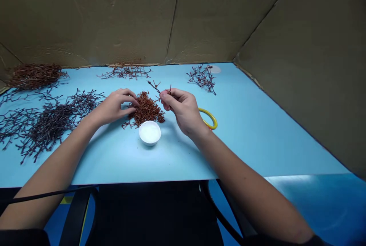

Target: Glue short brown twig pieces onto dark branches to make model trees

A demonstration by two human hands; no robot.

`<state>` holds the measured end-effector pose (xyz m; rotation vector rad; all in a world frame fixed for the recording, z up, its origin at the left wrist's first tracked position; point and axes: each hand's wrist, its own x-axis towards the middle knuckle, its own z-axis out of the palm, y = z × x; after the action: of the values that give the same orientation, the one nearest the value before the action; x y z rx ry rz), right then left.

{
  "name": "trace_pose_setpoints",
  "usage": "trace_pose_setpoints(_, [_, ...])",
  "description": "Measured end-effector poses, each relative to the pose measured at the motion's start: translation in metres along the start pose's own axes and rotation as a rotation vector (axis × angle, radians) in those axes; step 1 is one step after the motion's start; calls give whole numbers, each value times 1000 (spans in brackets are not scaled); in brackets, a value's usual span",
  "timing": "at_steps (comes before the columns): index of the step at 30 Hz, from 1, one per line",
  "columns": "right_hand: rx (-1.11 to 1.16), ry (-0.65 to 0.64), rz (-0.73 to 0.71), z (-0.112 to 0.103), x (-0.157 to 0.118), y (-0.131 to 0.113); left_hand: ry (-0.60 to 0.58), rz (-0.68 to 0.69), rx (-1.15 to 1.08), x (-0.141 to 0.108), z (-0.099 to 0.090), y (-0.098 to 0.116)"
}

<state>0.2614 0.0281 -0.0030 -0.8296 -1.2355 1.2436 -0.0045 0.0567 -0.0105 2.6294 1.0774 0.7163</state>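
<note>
My right hand (184, 111) is closed in a pinch around a dark, branched twig (154, 86), held above the table with its forked tip pointing up and left. Small reddish-brown pieces (147, 109) lie heaped under and beside it. At the left side of this heap is my left hand (118, 105), thumb and fingers apart, with the fingertips touching the pieces. Just in front of the heap stands a small white bowl (150, 132); whether its pale inside holds anything is unclear. A yellow loop (210, 118), partly hidden by my right hand, lies on the table.
Dark branched twigs (54, 122) spread over the table's left side. Behind them sits a brown twig bundle (36, 76). Smaller twig clusters lie at the back middle (126, 71) and back right (202, 78). Cardboard walls (114, 17) enclose the light blue table (257, 135).
</note>
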Motion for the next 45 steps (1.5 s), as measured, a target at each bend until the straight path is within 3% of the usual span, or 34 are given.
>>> trace_pose_setpoints(5, [106, -55, 130, 3, -3, -2, 29, 27, 25, 1, 4, -2])
trace_pose_setpoints(9, [146, -56, 183, 3, -4, -4, 84, -51, -68, 3, -2, 6])
trace_pose_setpoints(15, [254, -141, 272, 2, -5, -7, 324, -192, -332, 6, 1, 20])
trace_pose_setpoints(18, [270, -195, 309, 3, -6, -6, 383, -205, -448, 8, 8, 29])
trace_pose_setpoints(23, [254, -202, 307, 5, -8, -4, 391, -212, -492, 11, 16, 42])
trace_pose_setpoints(30, [284, -217, 346, 5, -7, -1, 471, -303, -757, 12, 17, 55])
trace_pose_setpoints(45, [224, -240, 321, 10, -10, -2, 436, -255, -756, 12, 18, 59])
